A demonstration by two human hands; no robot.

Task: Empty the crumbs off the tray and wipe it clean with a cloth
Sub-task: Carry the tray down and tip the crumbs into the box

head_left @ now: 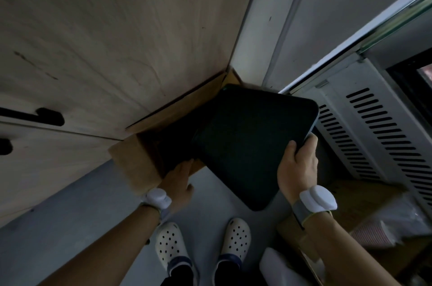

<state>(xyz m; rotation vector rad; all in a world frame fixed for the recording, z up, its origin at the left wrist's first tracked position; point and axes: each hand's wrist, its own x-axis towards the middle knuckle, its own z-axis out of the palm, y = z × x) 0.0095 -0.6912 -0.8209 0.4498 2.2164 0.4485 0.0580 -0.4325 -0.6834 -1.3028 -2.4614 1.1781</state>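
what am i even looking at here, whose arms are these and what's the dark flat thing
There is no machine here. One wide camera worn on a person's head looks down, so you see their own arms and, at the bottom, their white clogs on a grey floor. The dark flat thing is a tray. The right hand has its grip on the tray's edge, holding it tilted over an open cardboard box that stands on the floor in the corner beside a wooden cabinet. The left hand is at the box's near edge, under the tray's lower side; whether it grips anything is hard to tell. White bands sit on both wrists. No cloth is clearly visible.
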